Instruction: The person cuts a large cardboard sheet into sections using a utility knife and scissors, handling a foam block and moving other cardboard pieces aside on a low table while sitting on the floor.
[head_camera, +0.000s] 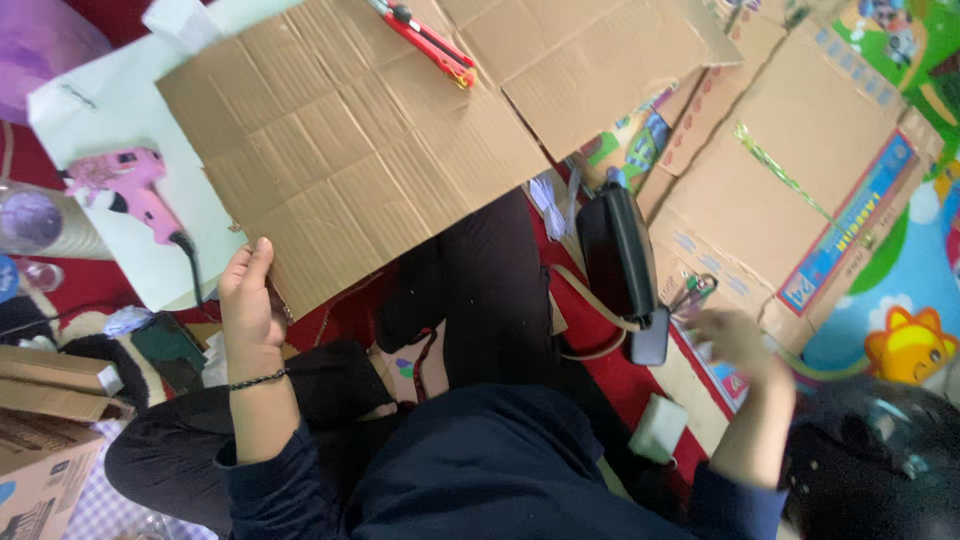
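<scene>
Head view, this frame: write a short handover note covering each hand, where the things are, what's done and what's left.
Left hand grips the near corner of the creased cardboard sheet.
Right hand, blurred, reaches beside the scissors; whether it holds anything cannot be told.
Red utility knife lies on the sheet's far edge; pink glue gun rests on white paper to the left.
Done: sheet scored into a grid.
Left: no glue visible on it.

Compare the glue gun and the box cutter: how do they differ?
The glue gun is pink and pistol-shaped; the cutter is red, slim and straight. The glue gun lies on a white sheet and trails a black cord; the cutter lies on the cardboard with no cord. The glue gun sits nearer the left hand, which grips the cardboard's edge. Neither is held.
</scene>
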